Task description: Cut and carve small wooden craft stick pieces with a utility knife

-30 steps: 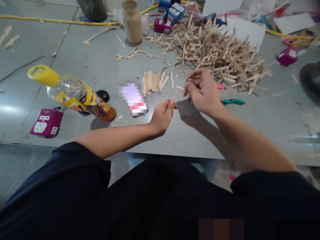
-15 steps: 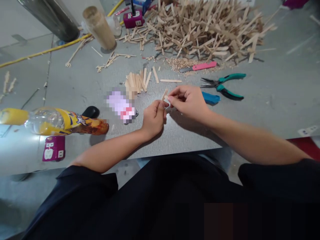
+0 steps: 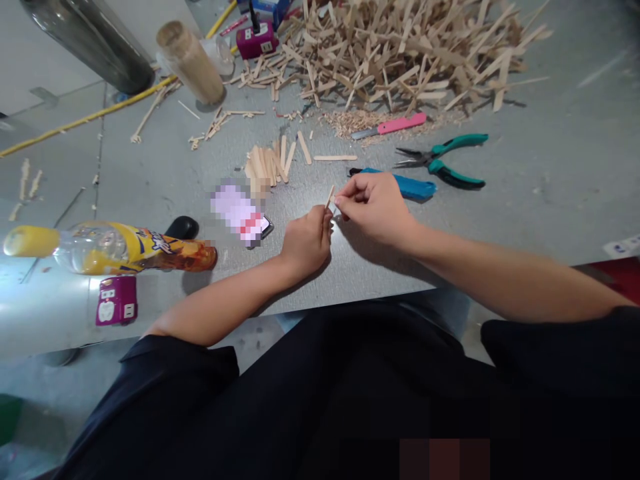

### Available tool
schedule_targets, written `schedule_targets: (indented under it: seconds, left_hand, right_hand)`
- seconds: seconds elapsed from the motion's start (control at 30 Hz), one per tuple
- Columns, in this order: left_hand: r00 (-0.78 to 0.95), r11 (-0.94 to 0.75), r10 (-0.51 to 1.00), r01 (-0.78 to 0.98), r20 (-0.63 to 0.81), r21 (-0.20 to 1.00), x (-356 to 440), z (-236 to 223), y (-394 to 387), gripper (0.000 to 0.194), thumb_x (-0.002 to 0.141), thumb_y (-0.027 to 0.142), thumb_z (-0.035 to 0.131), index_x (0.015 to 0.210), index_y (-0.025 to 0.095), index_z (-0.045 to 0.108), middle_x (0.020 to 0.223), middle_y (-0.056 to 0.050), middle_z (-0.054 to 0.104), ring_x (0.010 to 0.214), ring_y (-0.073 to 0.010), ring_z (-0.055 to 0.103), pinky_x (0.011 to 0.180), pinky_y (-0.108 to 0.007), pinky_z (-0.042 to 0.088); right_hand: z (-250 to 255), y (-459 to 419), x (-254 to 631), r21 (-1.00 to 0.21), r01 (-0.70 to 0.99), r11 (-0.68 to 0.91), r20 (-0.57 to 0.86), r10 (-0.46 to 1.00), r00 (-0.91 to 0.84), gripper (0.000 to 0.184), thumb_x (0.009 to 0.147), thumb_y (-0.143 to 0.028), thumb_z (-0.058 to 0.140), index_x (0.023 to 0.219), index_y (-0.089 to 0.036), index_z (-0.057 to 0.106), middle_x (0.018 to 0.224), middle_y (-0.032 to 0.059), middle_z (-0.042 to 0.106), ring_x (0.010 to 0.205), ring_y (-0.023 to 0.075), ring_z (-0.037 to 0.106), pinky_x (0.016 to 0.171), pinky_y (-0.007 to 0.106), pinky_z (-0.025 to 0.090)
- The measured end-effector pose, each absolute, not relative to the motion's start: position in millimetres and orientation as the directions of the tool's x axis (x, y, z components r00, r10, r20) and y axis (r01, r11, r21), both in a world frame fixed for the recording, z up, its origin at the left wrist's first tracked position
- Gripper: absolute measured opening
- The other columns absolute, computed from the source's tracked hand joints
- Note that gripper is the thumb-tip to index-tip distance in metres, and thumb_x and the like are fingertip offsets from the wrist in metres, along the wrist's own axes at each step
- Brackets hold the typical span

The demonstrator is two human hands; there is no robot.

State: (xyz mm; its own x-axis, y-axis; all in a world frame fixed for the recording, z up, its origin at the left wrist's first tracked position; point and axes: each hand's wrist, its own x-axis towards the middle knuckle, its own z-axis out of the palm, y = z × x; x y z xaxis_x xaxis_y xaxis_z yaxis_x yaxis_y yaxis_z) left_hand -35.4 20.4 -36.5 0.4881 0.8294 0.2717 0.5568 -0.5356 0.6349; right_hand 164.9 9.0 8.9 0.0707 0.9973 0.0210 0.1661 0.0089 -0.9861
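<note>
My left hand (image 3: 306, 243) is closed around a short wooden craft stick (image 3: 330, 197), whose upper end points up out of the fist. Just to its right, my right hand (image 3: 377, 208) pinches thumb and fingertips together close to the stick. A small pale bit may be between those fingertips, but it is too small to make out. Behind the right hand lies a blue utility knife (image 3: 416, 189), partly covered by the fingers. A small stack of craft sticks (image 3: 265, 165) lies beyond the left hand, with a single stick (image 3: 336, 158) to its right.
Green-handled pliers (image 3: 440, 160) and a pink knife (image 3: 401, 124) lie behind my right hand. At the back is a large heap of sticks (image 3: 410, 57). Left of my hands are a phone (image 3: 237, 207), a yellow-labelled bottle (image 3: 135, 248) and a purple block (image 3: 117, 300).
My right fingertips have come slightly away from the stick, and the pale piece seen at them earlier hardly shows. The stick has turned more edge-on. More of the blue knife is visible.
</note>
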Motion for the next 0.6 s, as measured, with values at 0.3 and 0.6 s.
schedule_targets:
  seconds: [0.3,0.6]
  left_hand:
    - [0.51,-0.544,0.821,0.564,0.256,0.621,-33,-32,21,0.029,0.12,0.043,0.042,0.099,0.027,0.055,0.083,-0.005,0.07,0.068,-0.0203,0.054,0.07,-0.037,0.032]
    - [0.468,-0.434,0.857,0.432,0.215,0.79,-33,-24,33,0.029,0.12,0.042,0.051,0.103,0.026,0.068,0.071,0.001,0.064,0.064,-0.0182,0.058,0.069,-0.034,0.045]
  right_hand:
    - [8,10,164,-0.997,0.058,-0.041,-0.034,0.992,0.118,0.033,0.093,-0.03,0.094,0.074,-0.027,0.067,0.067,-0.0007,0.067,0.064,0.0179,0.065,0.065,0.035,0.051]
    - [14,14,174,-0.983,0.183,0.0,0.005,1.0,0.026,0.029,0.097,-0.017,0.086,0.076,-0.027,0.069,0.081,0.0041,0.078,0.069,0.0214,0.067,0.067,0.039,0.052]
